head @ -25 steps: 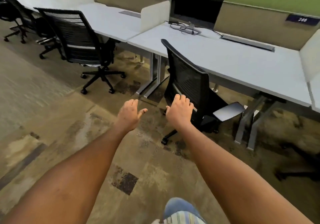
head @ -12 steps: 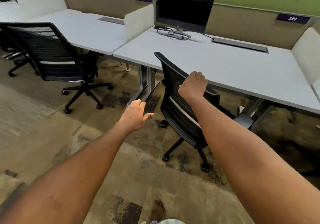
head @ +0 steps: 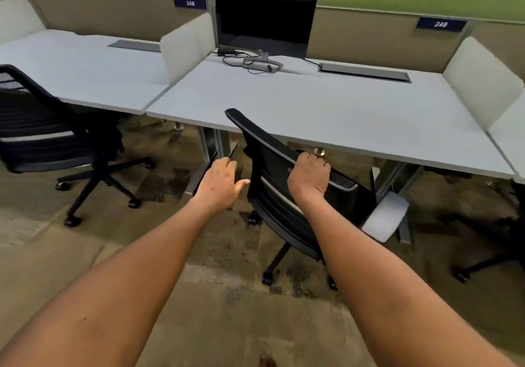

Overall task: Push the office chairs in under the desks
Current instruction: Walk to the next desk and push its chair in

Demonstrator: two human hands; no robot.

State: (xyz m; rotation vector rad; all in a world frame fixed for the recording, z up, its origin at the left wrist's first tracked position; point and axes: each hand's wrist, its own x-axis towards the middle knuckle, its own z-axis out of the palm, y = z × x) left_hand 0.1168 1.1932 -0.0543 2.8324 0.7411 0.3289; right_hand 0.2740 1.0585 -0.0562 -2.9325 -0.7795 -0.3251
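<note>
A black mesh office chair (head: 272, 167) with a grey seat stands turned at an angle at the front edge of the white desk (head: 326, 110) marked 249. My right hand (head: 309, 174) grips the top edge of its backrest. My left hand (head: 220, 181) hovers just left of the backrest with fingers apart, holding nothing. A second black office chair (head: 48, 133) stands pulled out in front of the left desk (head: 85, 73).
A black monitor (head: 265, 15) with cables sits at the back of the middle desk. White divider panels (head: 187, 46) separate the desks. Metal desk legs (head: 210, 150) stand left of the near chair. Another chair's wheeled base (head: 488, 255) shows at the right edge.
My right hand moved from the lower backrest up to its top edge and closed on it. My left hand came closer to the chair. The view moved nearer to the desk.
</note>
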